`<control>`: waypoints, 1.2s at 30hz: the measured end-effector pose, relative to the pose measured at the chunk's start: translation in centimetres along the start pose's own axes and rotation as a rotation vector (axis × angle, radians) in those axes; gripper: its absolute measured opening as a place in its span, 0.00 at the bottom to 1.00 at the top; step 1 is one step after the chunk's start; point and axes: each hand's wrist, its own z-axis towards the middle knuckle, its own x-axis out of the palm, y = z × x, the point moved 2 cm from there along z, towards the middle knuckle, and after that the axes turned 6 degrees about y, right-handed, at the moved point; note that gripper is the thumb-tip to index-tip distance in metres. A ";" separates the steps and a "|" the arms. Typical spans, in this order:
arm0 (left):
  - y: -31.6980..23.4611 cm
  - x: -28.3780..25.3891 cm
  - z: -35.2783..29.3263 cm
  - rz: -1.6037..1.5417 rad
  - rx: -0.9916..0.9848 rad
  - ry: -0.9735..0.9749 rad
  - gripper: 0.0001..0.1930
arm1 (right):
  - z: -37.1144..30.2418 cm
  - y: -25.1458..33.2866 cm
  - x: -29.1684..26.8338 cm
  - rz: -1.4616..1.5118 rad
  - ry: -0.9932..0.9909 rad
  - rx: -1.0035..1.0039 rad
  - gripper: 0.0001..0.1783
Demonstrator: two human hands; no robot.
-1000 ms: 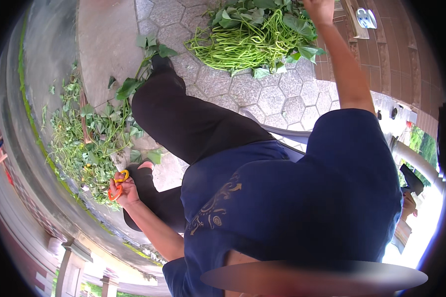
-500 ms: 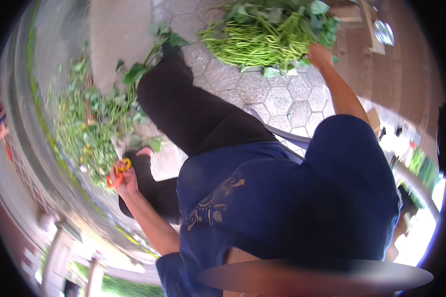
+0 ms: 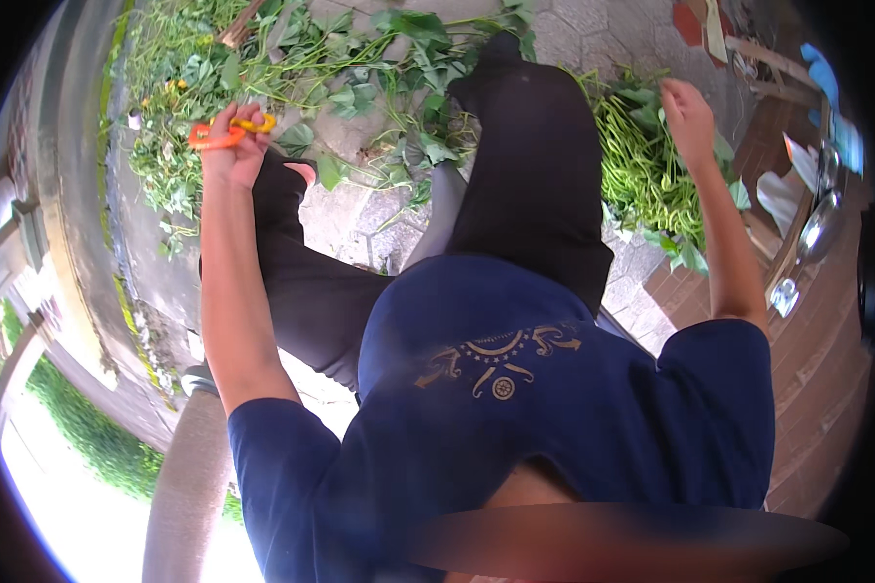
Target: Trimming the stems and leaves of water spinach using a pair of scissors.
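In my left hand (image 3: 235,155), I grip scissors by their orange and yellow handle loops (image 3: 216,136); their blades are hidden. Below that hand spreads a tangle of leafy green vines (image 3: 180,160). My right hand (image 3: 688,121) is at the upper right edge of a heap of bright green stems (image 3: 642,170), its fingers curled in. Whether anything is inside those fingers does not show, nor whether they touch the leaves.
More cut vines (image 3: 399,58) lie across the paving between my feet. My dark-trousered legs (image 3: 525,155) stand between vines and heap. At the right are a brick floor (image 3: 817,350), a wooden frame (image 3: 783,257) and shiny metal ware (image 3: 822,225). A kerb (image 3: 97,262) runs along the left.
The view has swung left, so the stem heap now appears farther right and more vines show ahead. My left hand keeps the scissors. My right hand stays near the heap.
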 end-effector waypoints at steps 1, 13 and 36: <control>-0.7 -0.6 1.2 -0.004 -0.006 0.001 0.12 | 3.1 2.7 1.1 0.074 0.029 0.003 0.12; -4.5 -3.3 4.9 -0.468 0.126 -0.163 0.09 | 22.3 30.0 32.4 -0.102 0.712 -0.454 0.12; -7.3 -5.3 1.6 -0.537 0.195 -0.106 0.10 | 17.6 32.7 37.0 0.156 1.089 -0.218 0.24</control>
